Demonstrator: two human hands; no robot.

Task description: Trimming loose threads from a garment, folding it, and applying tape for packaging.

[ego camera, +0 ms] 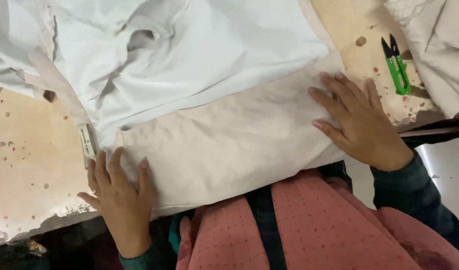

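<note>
Pink checked cloth [309,225] fills the bottom edge, closest to the lens, with a dark strip [263,220] running down its middle; it lies over the person's lap at the table's [24,165] near edge.

Both hands press flat on a beige fabric piece [229,145] spread across the table. The left hand [120,196] has its fingers [114,162] spread and straight, palm down, gripping nothing; the fingertips rest on the fabric's left end, just beside a small white label [87,141] hanging from a beige strip [54,85]. A ring shows on one finger. The wrist drops off the table edge into a dark green cuff [139,260].

The right hand [362,125] is likewise open and flat, fingers [334,85] fanned wide and pointing up-left, holding nothing. Its fingertips lie on the fabric's right end, while the heel of the hand sits at the table edge. A dark green sleeve [414,200] runs from it toward the lower right.

The beige fabric lies between the two hands, stretched smooth from left to right, its lower edge hanging over the table's near side. Above it, touching and partly overlapping it, a rumpled white cloth [189,55] covers the upper middle and left of the table.

Right of the right hand, apart from it, green thread snips [397,67] lie on the worn, speckled tabletop, blades pointing away. More pale cloth [439,45] is bunched in the upper right corner.
</note>
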